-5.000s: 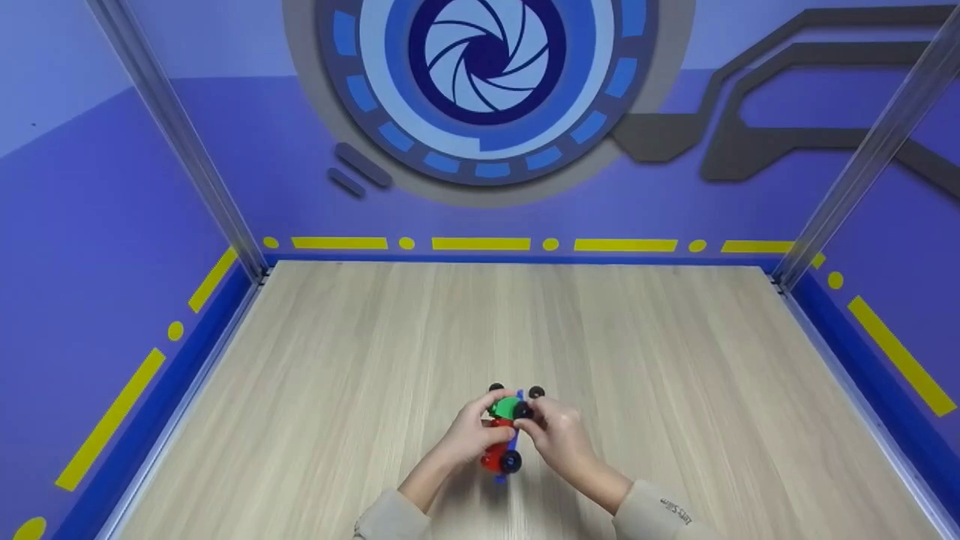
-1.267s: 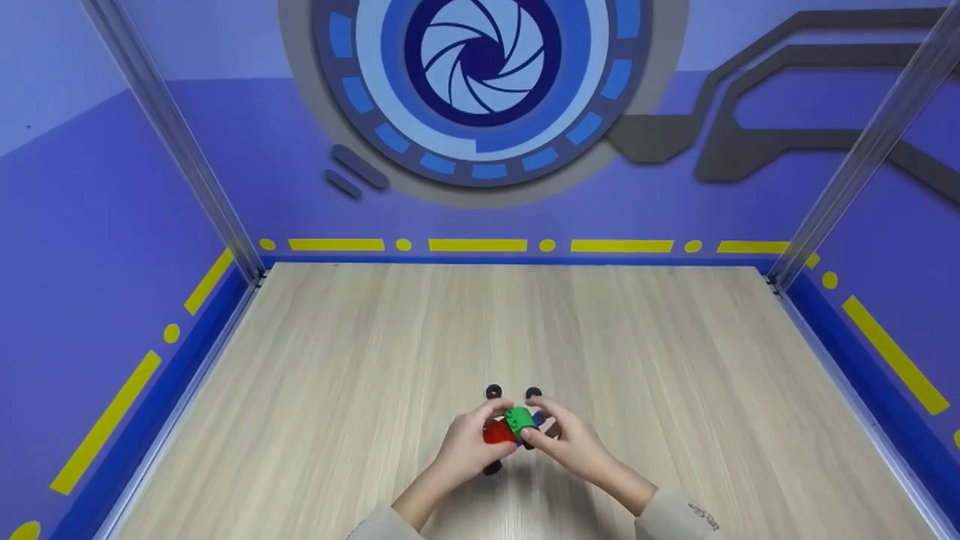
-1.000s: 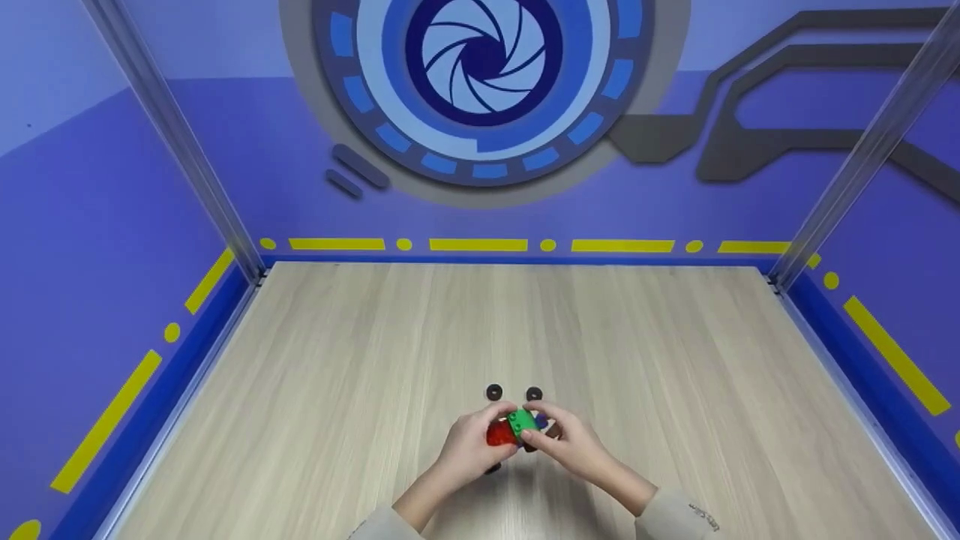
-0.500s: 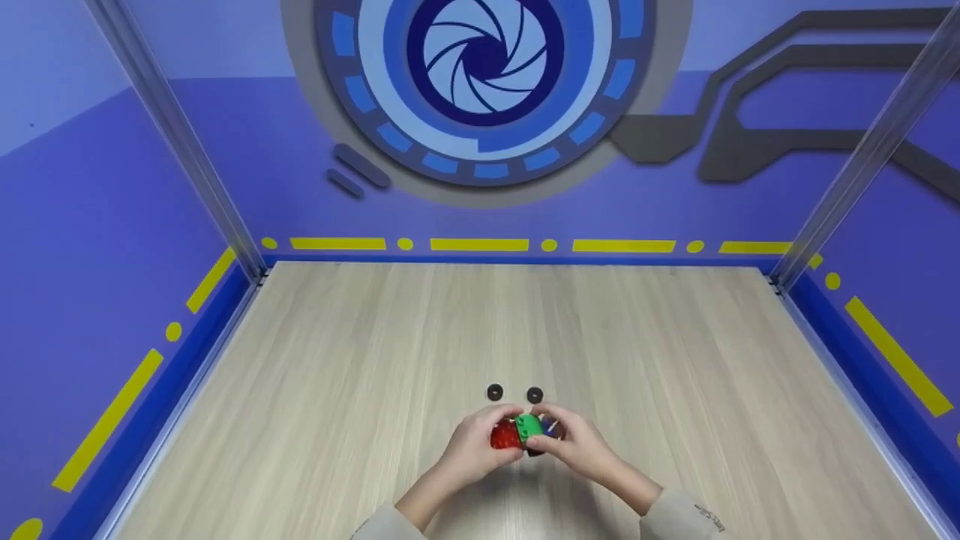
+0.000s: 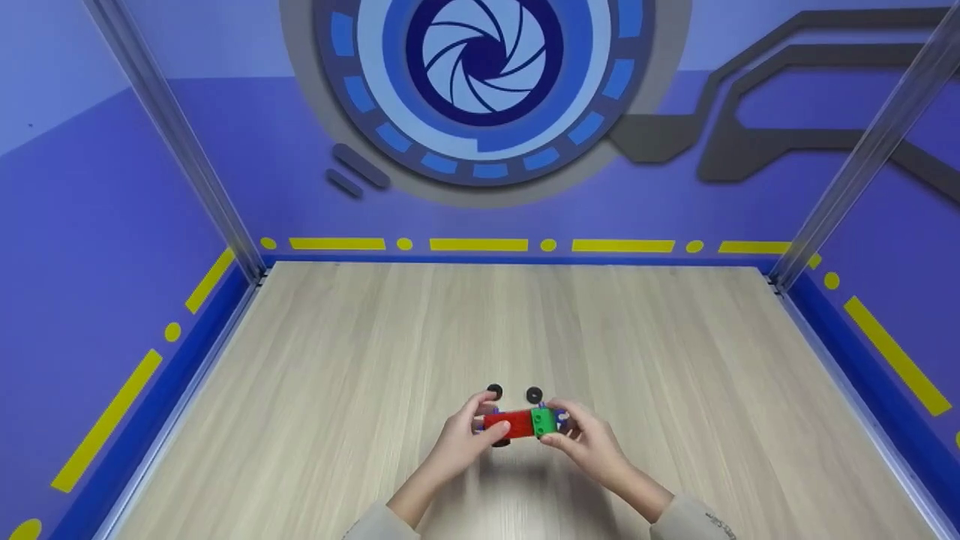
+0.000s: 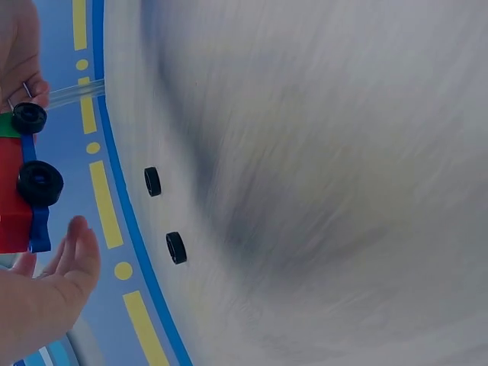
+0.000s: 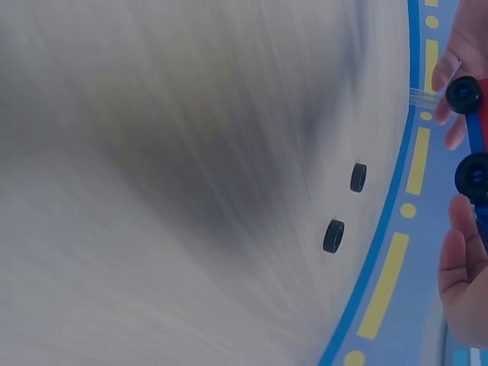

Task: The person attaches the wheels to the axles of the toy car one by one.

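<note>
A toy brick car (image 5: pixel 517 424) lies crosswise between both hands, raised above the table. It has a red body, a green block (image 5: pixel 544 421) at its right end and a blue base. My left hand (image 5: pixel 463 439) holds the red end, thumb on top and fingers spread at the far side. My right hand (image 5: pixel 596 444) pinches the green end between thumb and fingers. Two black wheels (image 6: pixel 40 183) show along one side of the base in the left wrist view. In the head view, blue stubs without wheels poke out at the car's far side.
Two loose black tyres, a left one (image 5: pixel 495 391) and a right one (image 5: pixel 534 394), lie on the wood-grain table (image 5: pixel 517 322) just beyond the car. Blue printed walls (image 5: pixel 480 217) and metal posts (image 5: pixel 870 150) enclose the table's back and sides.
The car has turned from pointing away to lying crosswise, green end right. In the last half second it shifts slightly right and my left fingers spread, uncovering the red body. The loose tyres stay put.
</note>
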Tool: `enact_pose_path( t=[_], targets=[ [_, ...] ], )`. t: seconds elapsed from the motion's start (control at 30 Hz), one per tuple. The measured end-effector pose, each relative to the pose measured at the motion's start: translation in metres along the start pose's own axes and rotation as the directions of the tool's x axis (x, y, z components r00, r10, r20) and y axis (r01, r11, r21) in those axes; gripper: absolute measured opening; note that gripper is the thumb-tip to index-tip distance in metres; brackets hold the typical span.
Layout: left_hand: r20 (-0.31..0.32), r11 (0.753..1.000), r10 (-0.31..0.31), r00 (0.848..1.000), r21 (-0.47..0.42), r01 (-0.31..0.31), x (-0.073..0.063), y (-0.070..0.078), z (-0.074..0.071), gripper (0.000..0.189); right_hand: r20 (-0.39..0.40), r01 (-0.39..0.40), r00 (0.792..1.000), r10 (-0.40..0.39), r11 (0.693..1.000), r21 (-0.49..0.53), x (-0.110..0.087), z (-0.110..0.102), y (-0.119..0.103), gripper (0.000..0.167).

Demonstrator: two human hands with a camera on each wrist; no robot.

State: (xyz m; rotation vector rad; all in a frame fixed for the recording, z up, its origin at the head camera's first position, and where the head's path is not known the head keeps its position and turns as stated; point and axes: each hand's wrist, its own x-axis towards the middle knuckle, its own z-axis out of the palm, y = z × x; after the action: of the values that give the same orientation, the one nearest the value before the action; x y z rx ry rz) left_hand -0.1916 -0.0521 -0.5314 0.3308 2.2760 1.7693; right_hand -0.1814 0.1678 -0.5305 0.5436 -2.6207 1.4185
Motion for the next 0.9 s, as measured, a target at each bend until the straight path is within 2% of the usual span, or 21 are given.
enact_pose_path(
  t=[0.2, 0.53, 0.7, 0.77, 0.9],
  targets=[
    [-0.005, 1.000, 0.015, 1.000, 0.003, -0.015, -0.0003, 0.0008, 0.0009, 0.057, -0.008, 0.054, 0.998, -0.055, 0.997, -0.052, -0.0023, 0.0010, 0.0045, 0.043],
    [-0.036, 0.999, 0.037, 0.999, 0.020, -0.036, -0.0001, 0.0023, 0.0015, 0.059, 0.027, 0.050, 0.998, -0.049, 0.998, -0.035, -0.0044, 0.0022, 0.0090, 0.040],
    [-0.060, 0.998, 0.053, 0.997, 0.049, -0.050, 0.0006, 0.0009, 0.0014, 0.062, 0.083, -0.052, 0.995, 0.050, 0.998, 0.022, -0.0042, 0.0014, 0.0070, 0.043],
    [-0.071, 0.998, 0.041, 0.997, 0.057, -0.037, 0.0012, -0.0001, 0.0019, 0.061, 0.096, -0.099, 0.991, 0.092, 0.993, 0.067, -0.0037, 0.0010, 0.0059, 0.047],
    [-0.086, 0.997, 0.039, 0.996, 0.074, -0.033, 0.0012, -0.0008, 0.0036, 0.057, 0.107, -0.142, 0.986, 0.129, 0.983, 0.118, -0.0029, 0.0002, 0.0042, 0.056]
  ],
)
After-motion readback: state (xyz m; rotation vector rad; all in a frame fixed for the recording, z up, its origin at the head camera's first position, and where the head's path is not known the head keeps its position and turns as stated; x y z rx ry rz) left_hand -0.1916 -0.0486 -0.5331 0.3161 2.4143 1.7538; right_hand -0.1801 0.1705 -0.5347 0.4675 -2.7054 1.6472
